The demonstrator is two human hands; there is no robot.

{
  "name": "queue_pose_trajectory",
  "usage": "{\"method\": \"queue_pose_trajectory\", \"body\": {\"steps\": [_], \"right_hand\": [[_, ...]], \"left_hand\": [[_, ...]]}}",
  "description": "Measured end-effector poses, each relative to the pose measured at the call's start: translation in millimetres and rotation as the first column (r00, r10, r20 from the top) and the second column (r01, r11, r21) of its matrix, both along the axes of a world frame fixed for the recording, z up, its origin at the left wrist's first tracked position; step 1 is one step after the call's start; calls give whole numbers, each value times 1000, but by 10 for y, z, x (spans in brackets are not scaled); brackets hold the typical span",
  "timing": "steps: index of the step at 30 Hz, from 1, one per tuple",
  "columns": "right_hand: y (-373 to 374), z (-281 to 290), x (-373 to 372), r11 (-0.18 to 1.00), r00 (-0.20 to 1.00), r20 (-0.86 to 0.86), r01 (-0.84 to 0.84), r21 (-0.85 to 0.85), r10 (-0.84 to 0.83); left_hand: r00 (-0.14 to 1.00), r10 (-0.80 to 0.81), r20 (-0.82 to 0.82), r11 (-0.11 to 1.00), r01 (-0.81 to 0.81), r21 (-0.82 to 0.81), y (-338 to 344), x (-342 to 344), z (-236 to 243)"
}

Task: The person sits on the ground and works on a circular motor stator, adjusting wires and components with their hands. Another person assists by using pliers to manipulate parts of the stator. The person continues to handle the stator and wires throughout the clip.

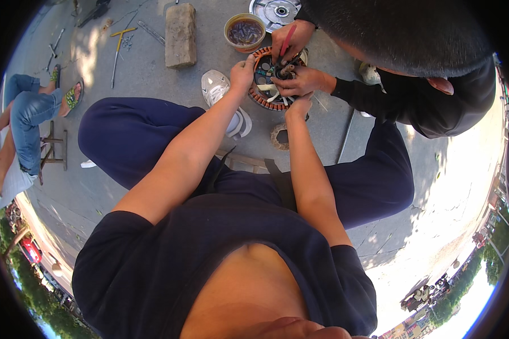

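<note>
A round motor stator (257, 97) with a ring of copper-coloured windings stands tilted on the ground between me and a co-worker. My left hand (242, 73) is closed on its left rim. At its lower right edge, my right hand (300, 107) also grips the rim, its fingers partly hidden. The co-worker's upper hand (295, 38) holds a slim red-handled tool (289, 38) pointed at the stator's centre. Their other hand (303, 82) is at the wires (287, 71) in the middle. White strips (268, 90) show inside the ring.
A tub (245, 49) of dark liquid and a silver wheel cover (272, 14) lie beyond the stator. Leftward are a stone block (180, 37), a yellow T-handled wrench (117, 51) and a seated person (34, 110). Nearer me are a ring-shaped piece (278, 137) and a thin rod (346, 135).
</note>
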State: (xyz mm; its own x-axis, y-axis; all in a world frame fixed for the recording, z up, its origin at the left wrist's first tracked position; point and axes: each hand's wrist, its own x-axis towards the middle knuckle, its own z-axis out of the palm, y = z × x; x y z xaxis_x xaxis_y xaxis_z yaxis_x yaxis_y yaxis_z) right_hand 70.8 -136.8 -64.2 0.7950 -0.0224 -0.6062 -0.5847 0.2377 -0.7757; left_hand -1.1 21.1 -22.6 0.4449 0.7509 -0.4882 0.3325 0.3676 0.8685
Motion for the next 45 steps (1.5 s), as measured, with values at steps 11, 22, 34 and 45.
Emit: {"method": "queue_pose_trajectory", "body": {"steps": [11, 22, 34, 45], "right_hand": [[12, 40, 13, 1000, 1000, -26, -9, -12, 9], [32, 117, -32, 1000, 1000, 15, -1, -28, 1], [-82, -178, 72, 993, 997, 57, -45, -111, 52], [135, 445, -137, 997, 999, 4, 34, -74, -34]], "left_hand": [[999, 19, 27, 997, -21, 75, 8, 5, -106], [1000, -13, -7, 998, 14, 58, 21, -7, -71], [996, 53, 67, 995, -59, 85, -14, -2, -150], [999, 34, 42, 998, -37, 59, 2, -6, -55]]}}
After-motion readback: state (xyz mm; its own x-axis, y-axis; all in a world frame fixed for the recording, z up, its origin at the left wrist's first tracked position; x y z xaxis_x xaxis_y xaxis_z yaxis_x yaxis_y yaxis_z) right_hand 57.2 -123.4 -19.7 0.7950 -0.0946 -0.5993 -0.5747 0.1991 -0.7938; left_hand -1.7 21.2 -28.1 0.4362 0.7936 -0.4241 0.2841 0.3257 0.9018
